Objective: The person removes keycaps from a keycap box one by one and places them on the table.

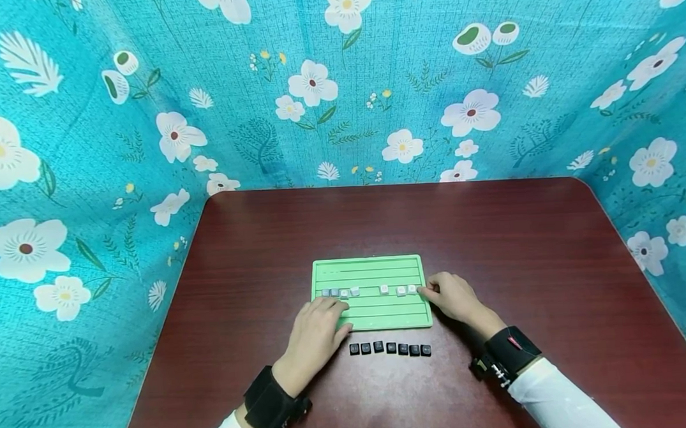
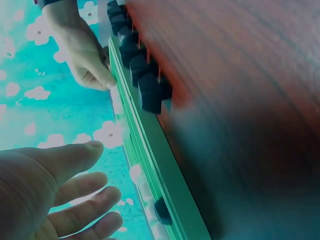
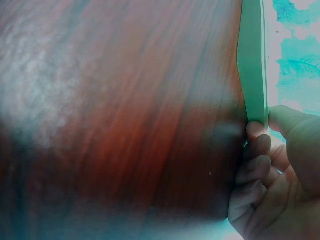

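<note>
A light green ridged tray (image 1: 382, 320) lies on the table with several white keycaps (image 1: 384, 289) standing in a row across its middle. My left hand (image 1: 316, 333) hovers over the tray's left front part. Its fingers are loosely bent and apart with nothing between them, as the left wrist view shows. At the tray's right edge, my right hand (image 1: 456, 298) pinches the rim between thumb and curled index finger, close to the rightmost white keycap. Several black keycaps (image 1: 391, 348) form a row on the table in front of the tray.
The dark red-brown wooden table (image 1: 493, 233) has rounded far corners. A blue flowered cloth (image 1: 373, 123) hangs behind it and along both sides. A small dark piece (image 2: 162, 211) shows against the tray's side in the left wrist view; its exact place is unclear.
</note>
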Motion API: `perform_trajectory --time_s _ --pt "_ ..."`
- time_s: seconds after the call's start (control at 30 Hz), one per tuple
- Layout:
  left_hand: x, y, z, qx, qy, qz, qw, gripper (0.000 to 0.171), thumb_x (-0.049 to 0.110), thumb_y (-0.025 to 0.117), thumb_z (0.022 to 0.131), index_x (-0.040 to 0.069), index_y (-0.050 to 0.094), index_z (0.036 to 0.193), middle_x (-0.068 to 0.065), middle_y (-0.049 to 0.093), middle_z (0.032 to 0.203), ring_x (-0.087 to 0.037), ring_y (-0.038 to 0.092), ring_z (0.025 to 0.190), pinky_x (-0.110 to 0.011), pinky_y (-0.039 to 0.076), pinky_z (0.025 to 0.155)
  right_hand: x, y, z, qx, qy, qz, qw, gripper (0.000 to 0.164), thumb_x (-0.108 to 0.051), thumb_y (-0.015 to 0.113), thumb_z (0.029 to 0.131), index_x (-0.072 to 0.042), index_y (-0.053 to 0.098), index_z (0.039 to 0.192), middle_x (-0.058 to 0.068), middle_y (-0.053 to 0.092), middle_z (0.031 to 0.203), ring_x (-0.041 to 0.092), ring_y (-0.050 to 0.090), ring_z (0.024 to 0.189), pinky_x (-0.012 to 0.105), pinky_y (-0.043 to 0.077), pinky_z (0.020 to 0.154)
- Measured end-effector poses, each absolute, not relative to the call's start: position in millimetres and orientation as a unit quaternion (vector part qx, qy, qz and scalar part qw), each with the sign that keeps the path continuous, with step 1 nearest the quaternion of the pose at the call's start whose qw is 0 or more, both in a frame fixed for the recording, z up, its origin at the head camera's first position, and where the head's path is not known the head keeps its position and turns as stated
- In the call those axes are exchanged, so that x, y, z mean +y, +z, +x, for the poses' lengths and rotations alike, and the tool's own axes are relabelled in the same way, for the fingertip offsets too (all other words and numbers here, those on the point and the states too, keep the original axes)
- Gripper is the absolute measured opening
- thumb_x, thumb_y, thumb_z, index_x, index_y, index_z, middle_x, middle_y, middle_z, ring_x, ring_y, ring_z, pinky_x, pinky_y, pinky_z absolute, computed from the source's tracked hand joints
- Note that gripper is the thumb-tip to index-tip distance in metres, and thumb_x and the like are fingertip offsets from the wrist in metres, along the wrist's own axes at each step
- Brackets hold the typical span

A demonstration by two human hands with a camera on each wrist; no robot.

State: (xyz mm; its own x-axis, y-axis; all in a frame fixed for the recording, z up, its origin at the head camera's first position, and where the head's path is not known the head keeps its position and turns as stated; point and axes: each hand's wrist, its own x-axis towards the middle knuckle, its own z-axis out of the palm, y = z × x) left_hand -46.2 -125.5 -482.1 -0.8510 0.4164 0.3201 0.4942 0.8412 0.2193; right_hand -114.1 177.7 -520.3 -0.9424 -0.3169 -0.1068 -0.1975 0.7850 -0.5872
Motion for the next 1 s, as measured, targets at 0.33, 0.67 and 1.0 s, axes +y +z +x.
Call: perform_trajectory --time_s 0.33,0.67,1.0 --pt "-135 -487 -53 -0.964 -0.140 -0.199 0.111 0.031 0.028 0.073 0.076 0.011 0.070 0.102 -0.001 0.066 0.099 -0.019 0.058 0.090 -0.036 0.046 0.074 178 -522 -115 0.940 -0.299 -0.135 0.099 0.042 -0.035 0.056 0.091 -0.016 0.040 0.057 -0.006 0.027 0.050 0.012 0.022 0.043 0.026 0.019 0.045" --pt "-142 -493 -57 -0.968 -0.127 -0.193 0.097 0.031 0.024 0.075 0.074 0.011 0.069 0.102 -0.002 0.067 0.101 -0.020 0.058 0.090 -0.035 0.044 0.073 178 -522 -115 0.940 -0.298 -0.135 0.101 0.041 -0.035 0.056 0.091 -0.016 0.041 0.058 -0.006 0.028 0.050 0.012 0.023 0.043 0.026 0.019 0.045" --pt "-144 -495 -57 -0.972 -0.111 -0.188 0.082 0.032 0.021 0.075 0.074 0.011 0.069 0.104 -0.003 0.068 0.102 -0.021 0.059 0.092 -0.034 0.045 0.074 177 -522 -115 0.943 -0.293 -0.126 0.100 0.042 -0.037 0.057 0.090 -0.016 0.041 0.058 -0.006 0.029 0.050 0.011 0.024 0.043 0.026 0.019 0.044"
